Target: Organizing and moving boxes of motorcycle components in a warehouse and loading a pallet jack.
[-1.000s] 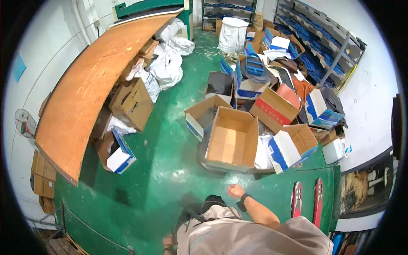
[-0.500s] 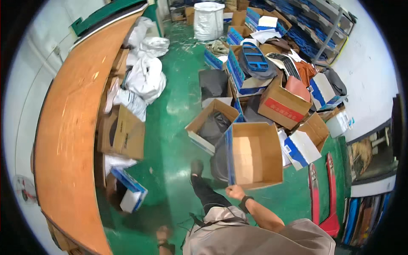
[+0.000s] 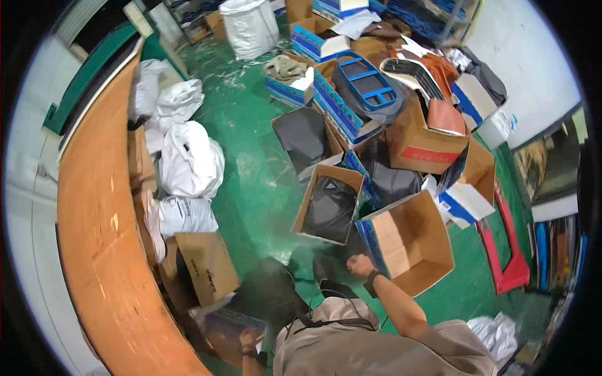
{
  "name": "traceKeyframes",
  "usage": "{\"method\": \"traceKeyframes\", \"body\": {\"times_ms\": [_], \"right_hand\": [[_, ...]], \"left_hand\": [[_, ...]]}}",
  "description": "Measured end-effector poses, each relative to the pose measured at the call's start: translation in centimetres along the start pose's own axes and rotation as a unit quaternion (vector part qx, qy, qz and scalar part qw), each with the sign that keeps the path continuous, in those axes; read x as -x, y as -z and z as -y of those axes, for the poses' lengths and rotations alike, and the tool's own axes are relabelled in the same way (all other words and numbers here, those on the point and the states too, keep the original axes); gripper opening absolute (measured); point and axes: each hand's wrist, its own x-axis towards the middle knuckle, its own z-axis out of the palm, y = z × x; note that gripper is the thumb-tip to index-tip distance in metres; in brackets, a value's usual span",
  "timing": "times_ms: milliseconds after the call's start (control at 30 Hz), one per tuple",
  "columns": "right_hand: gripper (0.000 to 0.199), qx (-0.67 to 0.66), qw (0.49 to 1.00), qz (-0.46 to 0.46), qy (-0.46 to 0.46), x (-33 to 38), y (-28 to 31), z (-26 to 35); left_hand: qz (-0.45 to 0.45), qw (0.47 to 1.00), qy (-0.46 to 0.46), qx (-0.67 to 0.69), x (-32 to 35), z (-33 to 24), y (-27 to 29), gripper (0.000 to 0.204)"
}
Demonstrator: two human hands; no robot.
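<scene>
My right hand (image 3: 360, 265), with a dark band at the wrist, hangs with curled fingers beside the blue left wall of an open cardboard box (image 3: 433, 250). I see nothing in its fingers. At lower left, my left hand (image 3: 249, 337) overlaps the right end of a blurred blue-sided carton (image 3: 219, 341); whether they touch does not show, and its fingers are smeared. Ahead of my right hand stands a smaller open box (image 3: 328, 207) with dark sheet material inside. A brown carton (image 3: 205, 266) leans by the workbench.
A long orange-brown bench (image 3: 103, 238) runs along the left, with white sacks (image 3: 190, 160) beside it. Heaped boxes and a blue plastic frame (image 3: 367, 81) fill the far right. Red forks (image 3: 501, 250) lie on the green floor (image 3: 248, 188) at right.
My view has turned and moved forward. My right hand is now farther left of the open box's near corner. My left hand has come over the blue-sided carton at lower left.
</scene>
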Motion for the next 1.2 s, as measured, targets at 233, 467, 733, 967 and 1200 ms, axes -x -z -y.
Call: {"method": "traceKeyframes", "body": {"times_ms": [233, 467, 733, 967, 1200], "right_hand": [[0.021, -0.120, 0.984, -0.124, -0.051, -5.7, -1.8, 6.2], [0.030, -0.342, 0.890, -0.050, -0.297, -5.4, -9.9, 12.8], [0.021, -0.293, 0.910, -0.054, -0.287, -8.7, -13.1, 21.8], [0.027, -0.295, 0.916, -0.109, -0.250, -22.8, -7.5, 26.4], [0.026, -0.591, 0.771, -0.181, -0.152, -36.2, -2.7, 33.1]], "left_hand": [[0.131, 0.985, 0.026, -0.107, -16.8, -29.4, -3.3, 0.020], [0.353, 0.905, 0.045, -0.234, -38.2, -50.9, -14.2, 0.018], [0.193, 0.718, -0.260, -0.616, -42.6, -62.9, -35.4, 0.024], [0.245, 0.492, -0.437, -0.712, -42.6, -64.7, -54.0, 0.044], [0.241, 0.348, -0.458, -0.782, -51.3, -63.5, -69.0, 0.075]]}}
